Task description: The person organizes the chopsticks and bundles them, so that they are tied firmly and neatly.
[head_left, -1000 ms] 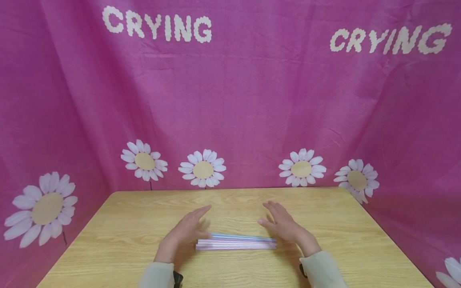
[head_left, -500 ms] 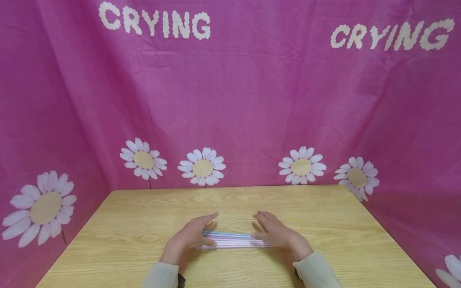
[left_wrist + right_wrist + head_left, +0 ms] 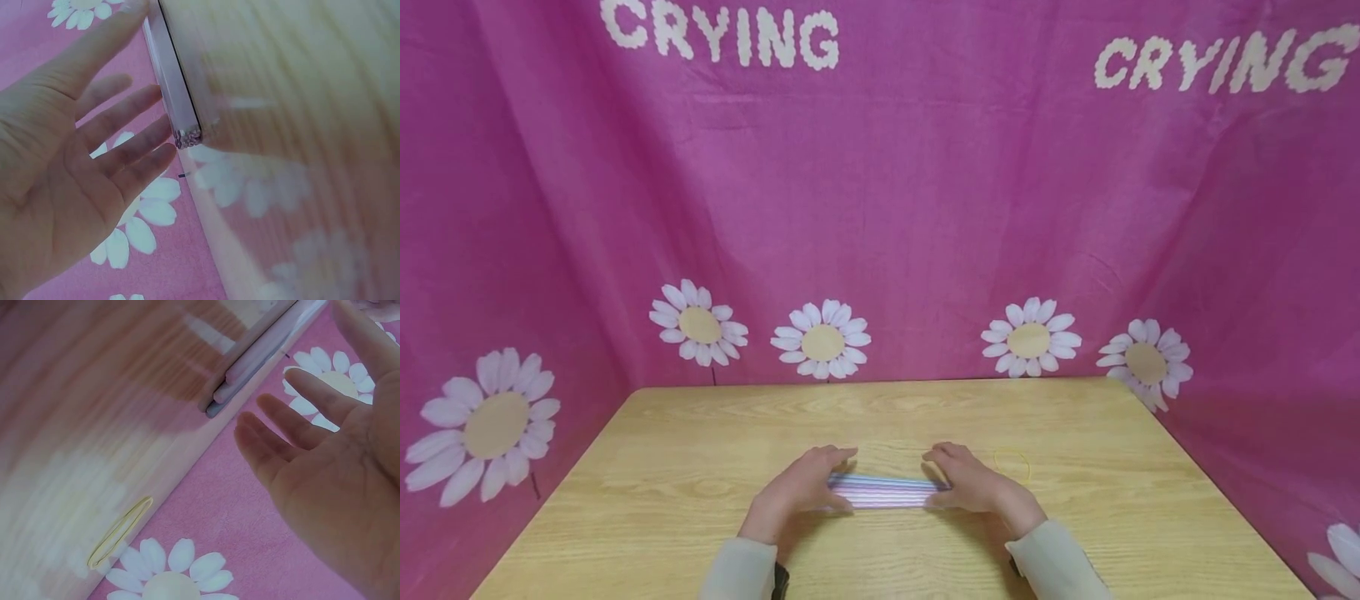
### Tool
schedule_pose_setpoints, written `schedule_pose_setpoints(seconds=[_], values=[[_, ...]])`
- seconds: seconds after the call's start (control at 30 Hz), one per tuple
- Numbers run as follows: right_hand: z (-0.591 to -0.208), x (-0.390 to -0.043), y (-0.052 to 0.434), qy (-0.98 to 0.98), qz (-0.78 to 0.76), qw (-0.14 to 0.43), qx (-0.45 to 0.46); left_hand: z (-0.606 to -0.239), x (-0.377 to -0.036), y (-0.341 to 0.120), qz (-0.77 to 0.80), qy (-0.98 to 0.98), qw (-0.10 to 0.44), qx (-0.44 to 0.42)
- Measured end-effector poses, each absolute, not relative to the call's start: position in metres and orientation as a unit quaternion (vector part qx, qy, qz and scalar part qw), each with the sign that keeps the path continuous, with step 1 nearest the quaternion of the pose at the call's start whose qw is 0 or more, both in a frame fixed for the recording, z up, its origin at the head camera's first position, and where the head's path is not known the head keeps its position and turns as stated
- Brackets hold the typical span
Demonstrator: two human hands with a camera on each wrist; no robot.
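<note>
Between the two hands lies a bundle of pastel straws (image 3: 883, 490), pink, lilac and pale blue, lying flat and side by side on the wooden counter (image 3: 662, 467). The left hand (image 3: 801, 487) is at the bundle's left end and the right hand (image 3: 966, 483) at its right end, each with fingers reaching over the far side of the straws and the thumb on the near side. From the head view the fingers look bent over the ends. The wrist views, however, show both palms spread with the fingers straight or only loosely bent. In the left wrist view the left hand (image 3: 69, 162) is flat, its fingertips (image 3: 159, 128) just beside the cut end of the straws (image 3: 178, 103). In the right wrist view the right hand (image 3: 325, 462) is likewise spread, its fingertips (image 3: 250, 425) near the ends of the straws (image 3: 250, 369) but not wrapped round them. So both hands are unclenched and flank the bundle, without clasping it; whether the fingertips actually touch the straw ends cannot be told. Just beyond the right hand, on its outer side, a thin yellow rubber band (image 3: 1012, 465) lies flat on the counter, apart from the straws; it also shows in the right wrist view (image 3: 120, 532). Light sleeves (image 3: 1052, 562) cover both wrists. Behind the counter hangs a pink cloth (image 3: 880, 208) printed with white daisies and the word CRYING.
</note>
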State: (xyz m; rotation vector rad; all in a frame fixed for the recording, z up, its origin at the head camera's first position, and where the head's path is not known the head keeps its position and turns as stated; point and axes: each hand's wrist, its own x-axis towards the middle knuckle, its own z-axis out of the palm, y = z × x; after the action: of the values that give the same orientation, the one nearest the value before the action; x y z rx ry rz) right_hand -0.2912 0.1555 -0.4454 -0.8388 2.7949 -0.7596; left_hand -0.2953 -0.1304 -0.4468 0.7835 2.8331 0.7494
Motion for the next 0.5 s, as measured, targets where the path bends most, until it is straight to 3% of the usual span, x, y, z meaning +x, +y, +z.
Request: schedule_pose_setpoints(seconds=[0.5], values=[[-0.4426,-0.2904,0.1502,0.932,-0.237,0.078,-0.262,-0.4444,-0.2893,-0.1229,0.161,0.953,0.019,0.255]])
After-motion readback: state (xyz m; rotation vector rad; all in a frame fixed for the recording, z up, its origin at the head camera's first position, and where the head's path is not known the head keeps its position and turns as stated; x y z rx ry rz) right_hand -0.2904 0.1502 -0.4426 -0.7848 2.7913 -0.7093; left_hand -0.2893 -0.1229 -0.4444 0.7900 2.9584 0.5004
